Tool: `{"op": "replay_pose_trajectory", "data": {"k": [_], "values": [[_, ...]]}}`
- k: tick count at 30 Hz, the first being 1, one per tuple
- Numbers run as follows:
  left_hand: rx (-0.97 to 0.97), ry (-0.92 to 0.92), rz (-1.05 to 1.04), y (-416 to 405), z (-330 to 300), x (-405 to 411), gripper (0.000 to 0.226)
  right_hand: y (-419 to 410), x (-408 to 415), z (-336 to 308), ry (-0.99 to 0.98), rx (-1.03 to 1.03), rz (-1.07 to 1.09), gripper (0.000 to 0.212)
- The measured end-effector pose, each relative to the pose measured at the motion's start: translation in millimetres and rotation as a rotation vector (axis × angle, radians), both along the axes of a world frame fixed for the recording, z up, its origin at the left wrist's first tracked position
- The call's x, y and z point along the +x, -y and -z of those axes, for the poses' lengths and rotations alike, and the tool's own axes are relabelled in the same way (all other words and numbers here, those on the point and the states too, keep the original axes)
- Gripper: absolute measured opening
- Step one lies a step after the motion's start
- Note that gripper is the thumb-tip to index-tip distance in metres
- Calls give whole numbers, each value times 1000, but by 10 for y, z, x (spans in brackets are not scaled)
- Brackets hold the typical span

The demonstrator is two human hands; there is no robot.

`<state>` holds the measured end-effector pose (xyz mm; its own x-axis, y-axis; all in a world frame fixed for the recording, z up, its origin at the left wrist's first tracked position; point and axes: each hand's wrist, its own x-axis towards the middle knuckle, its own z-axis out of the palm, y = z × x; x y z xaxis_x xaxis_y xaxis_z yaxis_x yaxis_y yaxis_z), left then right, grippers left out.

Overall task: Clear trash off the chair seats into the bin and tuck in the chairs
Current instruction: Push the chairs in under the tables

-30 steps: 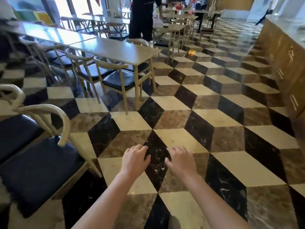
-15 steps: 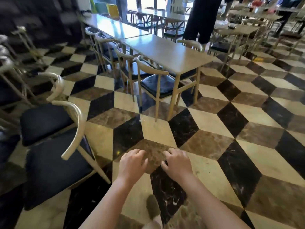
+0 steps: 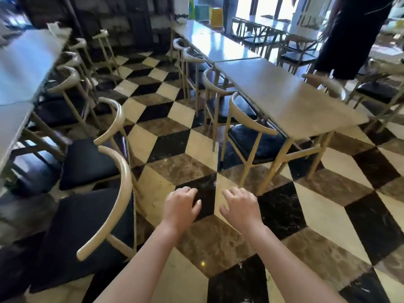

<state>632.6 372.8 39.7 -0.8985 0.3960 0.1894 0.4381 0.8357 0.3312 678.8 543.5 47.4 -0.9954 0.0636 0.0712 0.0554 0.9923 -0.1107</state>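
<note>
Black-cushioned chairs, two nearest at left [image 3: 72, 235], left hand [image 3: 181, 204] and right hand [image 3: 240, 205] loosely curled, empty, over tiled floor [image 3: 317, 215]

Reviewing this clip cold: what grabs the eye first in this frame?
The cube-pattern marble floor fills the centre. Two bare hands, the left hand and the right hand, hover empty over it at lower centre. At lower left, two dark-cushioned chairs, the nearest chair and the one behind it, stand pulled out from their table; no trash shows on either seat.
</note>
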Motion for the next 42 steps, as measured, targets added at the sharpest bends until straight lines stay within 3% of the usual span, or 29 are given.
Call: {"op": "replay_pose_trajectory", "data": {"k": [11,17,22,29,35,42], "values": [[19,18,-476,-104,123,-1374,35,-67,-2232,150,-6,29,-521,38],[39,77,-765,141,174,-1660,38,347,-3115,247,53,16,-850,41],[42,116,-1057,596,394,-1632,38,1027,-3499,449,117,-54,-1141,43],[7,205,-1309,1086,778,-1866,45,1878,-3950,657,130,74,-1409,51],[-20,344,-1378,1219,1137,-2043,42,2340,-4222,912,195,191,-1600,54],[154,416,-1557,1113,1334,-2179,46,2617,-4501,1219,297,303,-1843,50]]}}
